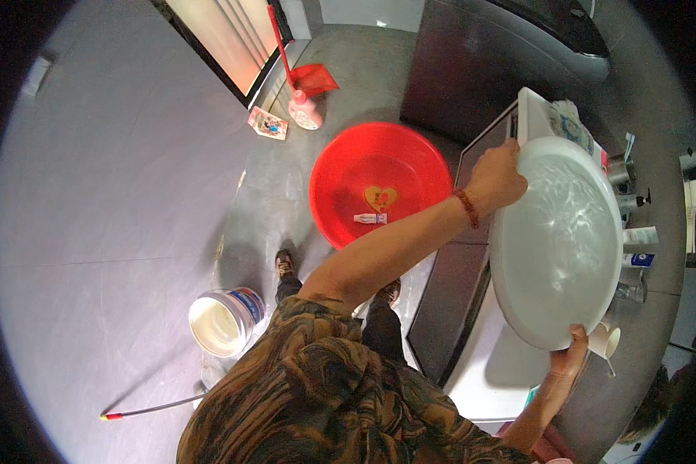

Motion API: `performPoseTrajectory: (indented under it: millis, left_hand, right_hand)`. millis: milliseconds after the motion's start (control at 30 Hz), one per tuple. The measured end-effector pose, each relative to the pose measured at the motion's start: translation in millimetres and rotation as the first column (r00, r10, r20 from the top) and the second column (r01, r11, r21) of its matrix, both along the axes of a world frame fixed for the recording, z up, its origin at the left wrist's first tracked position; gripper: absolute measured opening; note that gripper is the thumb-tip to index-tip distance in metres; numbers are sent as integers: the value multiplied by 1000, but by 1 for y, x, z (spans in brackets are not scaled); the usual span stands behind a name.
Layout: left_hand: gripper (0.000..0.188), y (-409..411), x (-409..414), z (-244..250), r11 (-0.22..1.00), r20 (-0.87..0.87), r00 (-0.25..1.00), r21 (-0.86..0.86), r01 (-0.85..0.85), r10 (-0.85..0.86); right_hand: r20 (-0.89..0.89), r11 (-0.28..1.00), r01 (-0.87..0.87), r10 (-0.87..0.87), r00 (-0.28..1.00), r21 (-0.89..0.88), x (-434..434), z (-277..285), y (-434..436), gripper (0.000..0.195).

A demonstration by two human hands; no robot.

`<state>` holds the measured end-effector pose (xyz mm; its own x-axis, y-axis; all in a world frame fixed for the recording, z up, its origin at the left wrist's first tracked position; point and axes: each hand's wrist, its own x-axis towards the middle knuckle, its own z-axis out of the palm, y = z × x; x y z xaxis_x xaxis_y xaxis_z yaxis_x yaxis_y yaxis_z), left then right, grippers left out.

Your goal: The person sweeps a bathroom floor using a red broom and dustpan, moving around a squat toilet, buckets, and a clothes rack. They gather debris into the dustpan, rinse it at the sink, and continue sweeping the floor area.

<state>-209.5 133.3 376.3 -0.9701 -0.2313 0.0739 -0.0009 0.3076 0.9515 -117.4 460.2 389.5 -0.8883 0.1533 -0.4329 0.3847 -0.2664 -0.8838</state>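
A white oval-looking plastic basin (557, 249) is held over a white washbasin counter (487, 365). My left hand (497, 174), with a dark red bead bracelet at the wrist, grips its rim on the far side. On the near side my right hand (571, 352) holds the rim, thumb over the edge. Bright ripples inside the basin look like clear water. On the floor stands a large red plastic tub (348, 168), with a heart print (381, 199) on its bottom. A small white tube (371, 218) lies in the tub.
Toiletries, including a pump bottle (631, 201) and a cup (606, 342), line the counter's wall side. A white bucket (217, 325) lies tipped at left, beyond a stick handle (156, 407). A pink detergent bottle (305, 111), a pouch (268, 123) and a red dustpan (313, 80) stand near the door.
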Motion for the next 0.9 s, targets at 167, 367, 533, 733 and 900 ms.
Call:
performPoseTrajectory:
  millis: [167, 367, 533, 733, 900]
  left_hand:
    - [30, -92, 52, 2, 996, -43, 995, -22, -89, 88]
    - [29, -242, 109, -12, 991, -110, 989, -87, -106, 96]
    - [30, -375, 172, -23, 944, -102, 982, -275, -184, 161]
    - [39, -496, 247, -49, 931, 45, 957, -251, -266, 286]
    - [39, -555, 280, -85, 915, 134, 912, 64, -398, 387]
  right_hand:
    - [46, 995, -84, 82, 996, 44, 17, 15, -87, 40]
    - [43, 977, -190, 187, 981, 93, 52, -24, -220, 19]
    - [88, 951, -303, 307, 948, -55, 77, -102, -337, 18]
    - [-92, 838, -537, 545, 834, 94, 102, -162, -481, 12]
    - [-202, 744, -653, 668, 716, 143, 83, -227, -543, 30]
